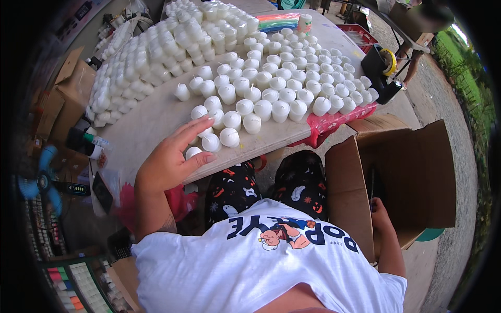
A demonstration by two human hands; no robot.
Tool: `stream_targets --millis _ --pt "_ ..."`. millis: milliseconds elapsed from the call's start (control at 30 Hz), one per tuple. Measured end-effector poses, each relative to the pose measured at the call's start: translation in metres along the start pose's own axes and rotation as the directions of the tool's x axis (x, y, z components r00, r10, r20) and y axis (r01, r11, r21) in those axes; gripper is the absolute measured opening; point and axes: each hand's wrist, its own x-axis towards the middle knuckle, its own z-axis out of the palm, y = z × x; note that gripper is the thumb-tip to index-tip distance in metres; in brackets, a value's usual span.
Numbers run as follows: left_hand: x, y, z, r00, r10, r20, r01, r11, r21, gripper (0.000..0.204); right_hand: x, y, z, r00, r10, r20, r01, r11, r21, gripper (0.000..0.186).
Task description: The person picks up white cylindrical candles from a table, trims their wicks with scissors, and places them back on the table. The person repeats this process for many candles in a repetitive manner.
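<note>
My left hand (169,156) reaches over the near left edge of the table with its fingers apart. It curves around a few white votive candles (211,142) with short wicks; whether the fingertips touch them I cannot tell. Many more of these white candles (280,110) stand upright in close rows across the table. On the right, my right hand (381,213) is at an open cardboard box (417,172), its fingers closed. A thin dark thing shows by those fingers, but its kind is too dim to make out.
Plastic-wrapped packs of white candles (151,57) are piled along the table's left side. A black tape dispenser (383,73) with yellow tape stands at the right corner. Pink plastic (334,124) hangs over the near edge. At left are a blue fan (44,180) and a phone (102,192).
</note>
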Motion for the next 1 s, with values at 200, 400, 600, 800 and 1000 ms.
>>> stream_targets --millis 200,400,600,800,1000 --pt "-0.009 -0.06 -0.022 0.857 -0.388 -0.338 0.412 0.911 -0.001 0.046 -0.002 -0.027 0.026 0.946 -0.121 0.3 0.241 0.883 -0.402 0.044" --pt "0.058 -0.116 -0.041 0.887 -0.302 -0.351 0.352 0.931 0.09 0.044 0.01 0.003 0.013 0.979 -0.204 -0.004 0.165 0.803 -0.572 0.041" --pt "0.142 -0.122 -0.058 0.906 -0.199 -0.373 0.315 0.906 0.282 0.039 0.005 0.008 0.01 0.991 -0.119 -0.058 0.115 0.991 -0.071 0.037" --pt "0.12 -0.163 -0.066 0.898 -0.369 -0.239 0.406 0.905 0.128 0.039 -0.029 -0.043 -0.018 0.959 -0.244 -0.144 0.281 0.753 0.595 0.036" --pt "0.085 -0.19 -0.032 0.856 -0.43 -0.287 0.412 0.903 -0.122 0.057 -0.04 -0.187 -0.009 0.824 -0.566 0.01 0.478 0.706 0.523 0.058"
